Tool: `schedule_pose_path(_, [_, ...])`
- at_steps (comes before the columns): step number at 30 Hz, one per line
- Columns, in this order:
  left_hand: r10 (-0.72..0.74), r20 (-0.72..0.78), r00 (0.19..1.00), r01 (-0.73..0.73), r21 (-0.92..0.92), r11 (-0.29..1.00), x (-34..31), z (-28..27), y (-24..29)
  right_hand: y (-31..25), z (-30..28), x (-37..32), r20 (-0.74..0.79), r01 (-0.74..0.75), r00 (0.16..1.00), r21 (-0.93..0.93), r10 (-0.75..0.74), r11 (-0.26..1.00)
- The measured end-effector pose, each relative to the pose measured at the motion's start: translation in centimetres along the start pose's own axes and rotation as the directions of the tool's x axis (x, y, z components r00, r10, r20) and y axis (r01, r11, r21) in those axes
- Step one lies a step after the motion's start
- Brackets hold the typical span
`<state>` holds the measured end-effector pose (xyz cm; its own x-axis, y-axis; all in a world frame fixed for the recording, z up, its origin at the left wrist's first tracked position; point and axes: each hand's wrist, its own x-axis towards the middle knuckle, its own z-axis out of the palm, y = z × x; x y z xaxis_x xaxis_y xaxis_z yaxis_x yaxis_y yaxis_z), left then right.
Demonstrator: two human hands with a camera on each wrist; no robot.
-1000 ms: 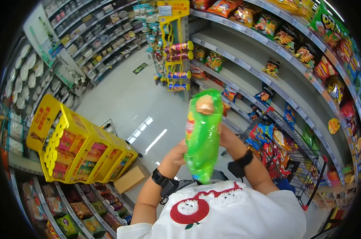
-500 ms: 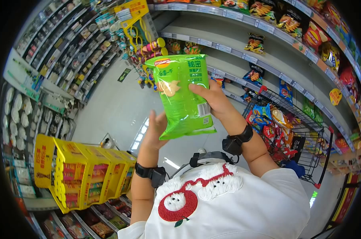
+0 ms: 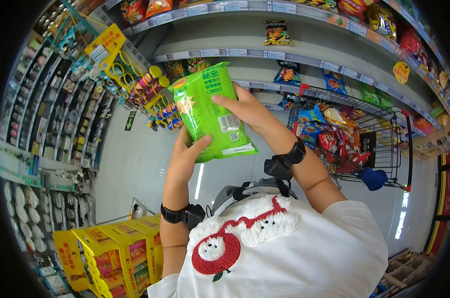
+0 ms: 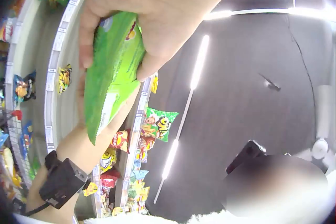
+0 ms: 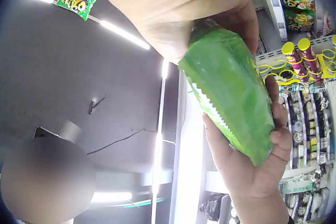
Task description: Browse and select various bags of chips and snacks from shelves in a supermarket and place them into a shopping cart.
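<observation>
A green bag of chips [image 3: 210,116] is held out in front of the chest, its printed back with a barcode turned up toward the head camera. My right hand [image 3: 247,110] grips its right side, thumb lying across the back panel. At the lower left corner my left hand [image 3: 185,154] pinches the bag, thumb on top and fingers hidden beneath. From the left wrist, the green bag [image 4: 113,66] appears edge-on between thumb and fingers. In the right wrist view its crimped end [image 5: 226,92] shows, with the left hand [image 5: 252,169] around the far end.
A shopping cart [image 3: 401,149] loaded with snack bags stands at the right, beside long shelves [image 3: 225,30] with scattered chip bags. A yellow display stand [image 3: 120,248] of canisters is at lower left. Hanging canisters [image 3: 153,82] line the shelf end. Tableware racks run along the left.
The bag has turned from edge-on to back side up. Half a second ago the left hand was spread beside it; now it pinches the lower corner. The head view has swung to the right.
</observation>
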<state>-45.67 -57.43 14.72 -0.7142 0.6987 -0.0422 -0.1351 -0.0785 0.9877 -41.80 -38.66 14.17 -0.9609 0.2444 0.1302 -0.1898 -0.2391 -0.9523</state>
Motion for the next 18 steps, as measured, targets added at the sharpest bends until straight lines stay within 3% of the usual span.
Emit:
schedule_pose_path(7, [-0.123, 0.074, 0.99, 0.132, -0.138, 0.982, 1.2, -0.6, -1.7, 1.0, -0.8, -0.4, -0.059, -0.121, 0.99, 0.068, 0.125, 0.99])
schedule_pose_path(10, [-0.143, 0.043, 0.989, 0.147, -0.093, 0.985, 0.7, -1.0, -1.8, 2.4, -0.4, -0.2, -0.089, -0.1, 0.991, 0.049, 0.104, 0.994])
schedule_pose_path(14, [-0.061, 0.08, 0.995, 0.066, -0.065, 0.996, 0.3, -2.3, -2.4, 3.1, 1.0, -0.2, -0.091, -0.06, 0.993, 0.103, 0.069, 0.993])
schedule_pose_path(18, [-0.127, 0.111, 0.986, 0.135, -0.066, 0.989, -0.4, -4.2, -2.5, 4.3, 2.6, -0.7, -0.108, -0.103, 0.987, 0.132, 0.118, 0.986])
